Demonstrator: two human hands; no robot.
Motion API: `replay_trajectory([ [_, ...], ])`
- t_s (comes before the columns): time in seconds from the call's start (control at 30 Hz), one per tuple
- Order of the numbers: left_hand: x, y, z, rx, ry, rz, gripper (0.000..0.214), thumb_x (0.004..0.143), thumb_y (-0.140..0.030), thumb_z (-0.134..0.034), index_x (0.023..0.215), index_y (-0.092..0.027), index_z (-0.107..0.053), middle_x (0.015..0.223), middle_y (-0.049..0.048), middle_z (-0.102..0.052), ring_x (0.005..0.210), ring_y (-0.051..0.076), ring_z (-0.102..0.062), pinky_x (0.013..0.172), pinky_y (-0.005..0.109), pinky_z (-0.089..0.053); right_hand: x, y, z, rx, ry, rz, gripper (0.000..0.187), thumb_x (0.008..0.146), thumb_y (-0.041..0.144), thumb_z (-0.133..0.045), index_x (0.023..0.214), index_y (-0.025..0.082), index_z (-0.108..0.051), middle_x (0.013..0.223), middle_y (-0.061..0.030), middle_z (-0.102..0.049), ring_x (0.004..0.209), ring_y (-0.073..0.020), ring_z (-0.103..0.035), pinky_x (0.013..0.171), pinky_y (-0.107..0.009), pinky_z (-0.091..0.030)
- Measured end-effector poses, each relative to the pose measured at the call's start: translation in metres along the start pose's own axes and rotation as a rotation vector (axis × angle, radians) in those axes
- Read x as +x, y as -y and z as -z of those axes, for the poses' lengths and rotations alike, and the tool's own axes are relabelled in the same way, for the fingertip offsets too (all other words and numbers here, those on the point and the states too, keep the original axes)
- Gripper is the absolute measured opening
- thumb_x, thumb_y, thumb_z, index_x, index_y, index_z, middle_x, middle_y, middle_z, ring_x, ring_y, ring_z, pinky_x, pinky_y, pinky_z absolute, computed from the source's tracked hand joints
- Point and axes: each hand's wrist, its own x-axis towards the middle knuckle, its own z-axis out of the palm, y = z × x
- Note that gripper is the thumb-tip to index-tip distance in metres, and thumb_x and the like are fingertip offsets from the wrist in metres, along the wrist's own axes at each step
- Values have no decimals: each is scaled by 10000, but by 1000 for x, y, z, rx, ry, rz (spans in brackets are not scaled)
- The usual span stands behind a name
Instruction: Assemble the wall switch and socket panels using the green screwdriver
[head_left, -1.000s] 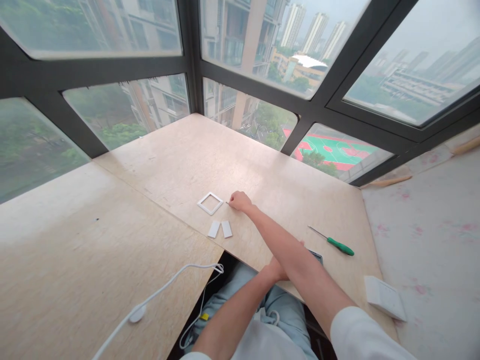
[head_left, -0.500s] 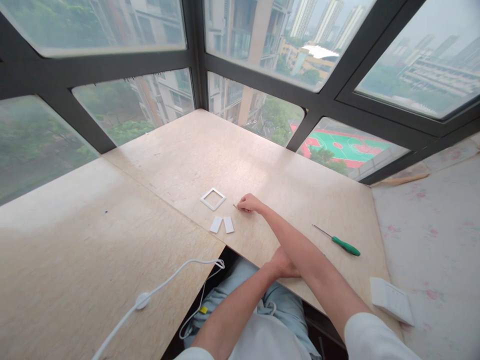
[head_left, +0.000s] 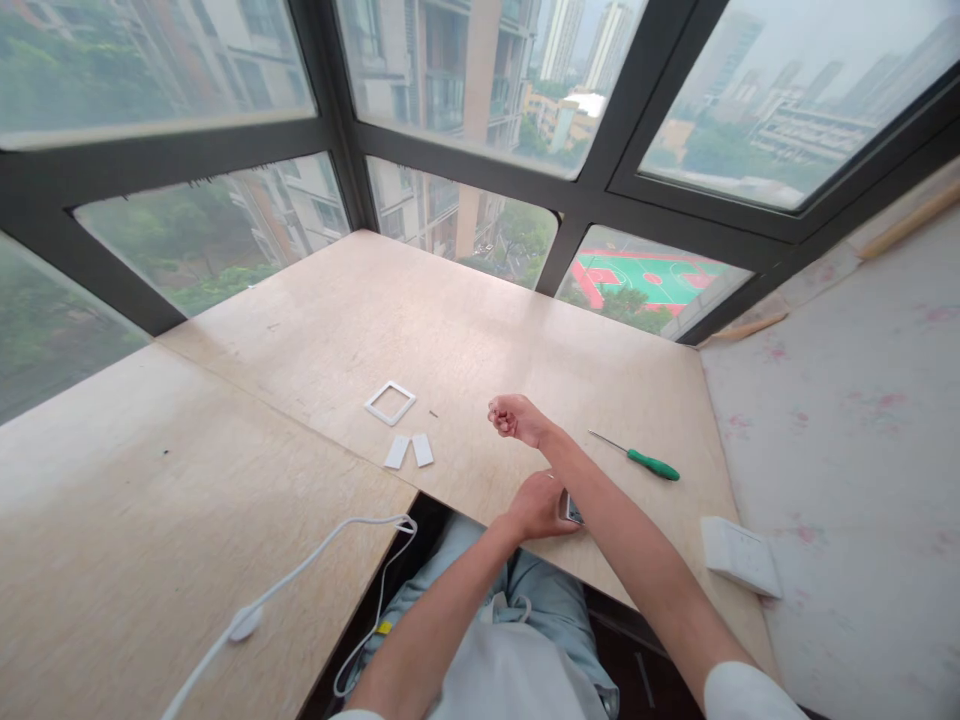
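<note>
My left hand [head_left: 541, 506] is wrapped round a wall switch body [head_left: 573, 508] at the table's front edge. Only its pale rim and grey inside show, as my right forearm covers part of it. Above the tabletop, my right hand [head_left: 516, 418] has its fingers curled together; whatever may be in them is too small to make out. A small screw [head_left: 433, 413] lies to the left of this hand. Beyond the screw are a white square frame [head_left: 390, 403] and two white rocker plates, one left [head_left: 397, 452] and one right [head_left: 423, 449].
A green-handled screwdriver [head_left: 652, 464] rests right of my hands. Near the wall stands a white switch panel [head_left: 741, 556]. A white cable [head_left: 300, 568] runs over the left board [head_left: 187, 520] and down into the gap. Windows border the far side.
The screw my right hand held now lies on the table, and that hand has drawn back to the right. My view has turned right, and the switch body in my left hand shows more.
</note>
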Motion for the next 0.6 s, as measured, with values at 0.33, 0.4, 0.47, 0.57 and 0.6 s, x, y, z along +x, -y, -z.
replay_trajectory([
  [0.33, -1, 1, -2, 83, 14, 62, 678, 695, -426, -775, 1257, -195, -472, 1171, 126, -645, 1080, 352, -609, 928, 478, -482, -102, -35, 55, 310, -78, 239, 240, 643, 375, -712, 713, 196, -567, 666, -10, -698, 416, -78, -504, 386, -190, -338],
  [0.4, 0, 0, -1, 58, -14, 35, 741, 681, -391, -793, 1308, -199, -448, 1231, 125, -630, 1120, 339, -602, 959, 465, -478, -119, -43, 66, 331, -111, 277, 248, 645, 379, -741, 724, 189, -603, 694, -27, -726, 448, -96, -562, 396, -194, -382],
  [0.47, 0, -2, 0, 26, -38, -9, 793, 682, -359, -796, 1363, -206, -420, 1305, 117, -604, 1171, 321, -589, 995, 450, -471, -135, -51, 76, 341, -148, 313, 244, 661, 378, -763, 734, 180, -640, 733, -45, -750, 497, -112, -618, 421, -197, -423],
  [0.57, -1, -3, 1, 7, -44, -28, 901, 695, -335, -782, 1463, -232, -324, 1409, 111, -547, 1262, 316, -546, 1049, 464, -444, -155, -64, 88, 346, -202, 354, 220, 704, 364, -774, 766, 168, -697, 814, -71, -775, 599, -134, -684, 501, -211, -484],
  [0.6, -1, -3, 1, 11, -38, -18, 932, 696, -335, -778, 1485, -236, -293, 1433, 113, -530, 1288, 320, -528, 1065, 479, -432, -161, -68, 91, 338, -224, 368, 216, 719, 364, -772, 785, 167, -714, 845, -76, -779, 640, -142, -699, 534, -219, -499],
])
